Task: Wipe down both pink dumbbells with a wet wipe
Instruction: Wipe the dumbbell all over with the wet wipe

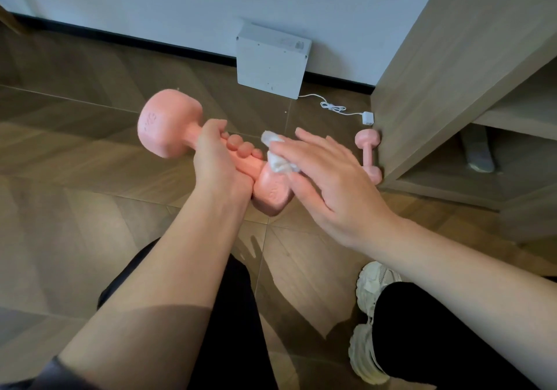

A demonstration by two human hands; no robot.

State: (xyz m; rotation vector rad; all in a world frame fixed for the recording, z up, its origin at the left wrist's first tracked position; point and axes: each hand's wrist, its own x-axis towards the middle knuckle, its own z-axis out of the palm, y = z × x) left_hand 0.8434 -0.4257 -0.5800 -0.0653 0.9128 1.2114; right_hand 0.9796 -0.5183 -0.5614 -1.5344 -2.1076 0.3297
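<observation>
Left hand [217,160]: fingers curled tight round the handle of the held dumbbell [165,121], carrying it in the air over the wood floor [90,209], far head up-left, near head down toward the person. Right hand [328,184]: fingers fairly straight and spread, pressing a bunched wet wipe [278,157] onto the near head where it meets the handle. Can't tell if the thumb pinches the wipe underneath.

Second dumbbell [368,154] lies on the floor, touching the side of the wooden shelf unit [437,88], not in either hand.

Handling, as a guess: dumbbell is rigid, dense, and small enough for one hand. The coating looks matte and probably grippy, but likely slicker once wet. The handle is the natural hold; shift the grip to reach the part under the fingers. The wipe is soft, limp and light, so it needs a flat press or it bunches.

Further out: white box [271,61] against the wall, white charger cable [334,107] on the floor, pale sneaker [367,323] at lower right.
</observation>
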